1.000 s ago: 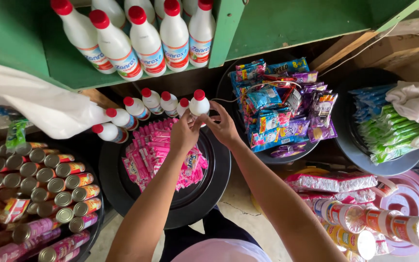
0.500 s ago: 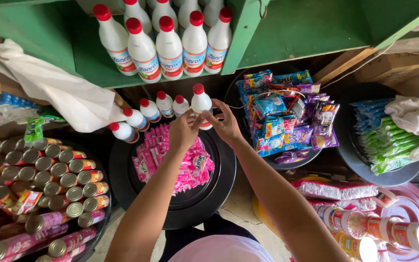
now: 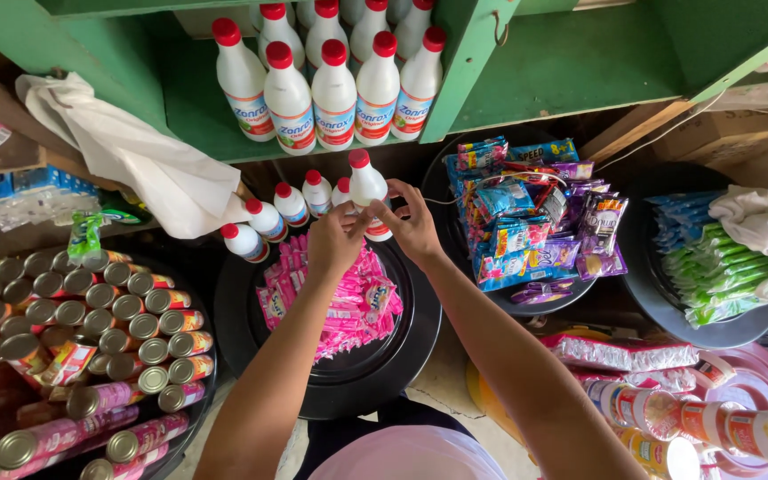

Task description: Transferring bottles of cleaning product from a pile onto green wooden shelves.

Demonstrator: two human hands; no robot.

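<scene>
1. your left hand [image 3: 335,238] and right hand [image 3: 413,224] both grasp the small white red-capped bottle [image 3: 367,188]
2. it stands above the far edge of the black tray [image 3: 411,351] of pink sachets [image 3: 340,298]

Stacked tins [image 3: 91,329] left, pink sachets [image 3: 340,302] centre, perhaps toothbrushes [image 3: 713,267] right.

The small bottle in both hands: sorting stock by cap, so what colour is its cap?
Red, on a white bottle; the head view shows it clearly.
</scene>
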